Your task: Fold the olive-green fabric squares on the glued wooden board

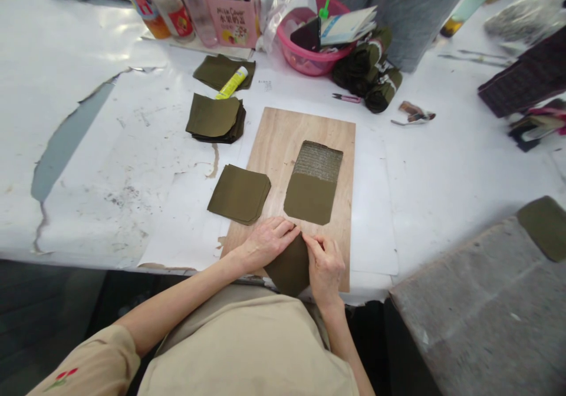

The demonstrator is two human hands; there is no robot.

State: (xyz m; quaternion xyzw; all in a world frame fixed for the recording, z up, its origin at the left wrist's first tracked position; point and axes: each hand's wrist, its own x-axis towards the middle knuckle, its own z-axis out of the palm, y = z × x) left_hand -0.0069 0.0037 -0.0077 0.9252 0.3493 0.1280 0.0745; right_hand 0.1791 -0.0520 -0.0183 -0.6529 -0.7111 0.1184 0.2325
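Note:
Both hands are at the near end of a wooden board [305, 126]. My left hand [270, 240] is closed on the top edge of an olive-green fabric piece [289, 269]. Close beside it, my right hand [326, 261] pinches the same piece near its upper right corner. The piece hangs over the board's front edge toward my lap. Farther up the board lies another fabric piece [312, 198], its lower half plain olive and its upper half greyish and textured. A stack of olive pieces [239, 194] overlaps the board's left side.
Two more fabric stacks [214, 116] lie behind, with a yellow tube [232, 83] on the farther one. A pink basin [305, 60], rolled dark fabric [375, 72], small snips [347, 98] and bottles [170, 10] stand or lie farther back. A grey padded surface [481, 302] is at right.

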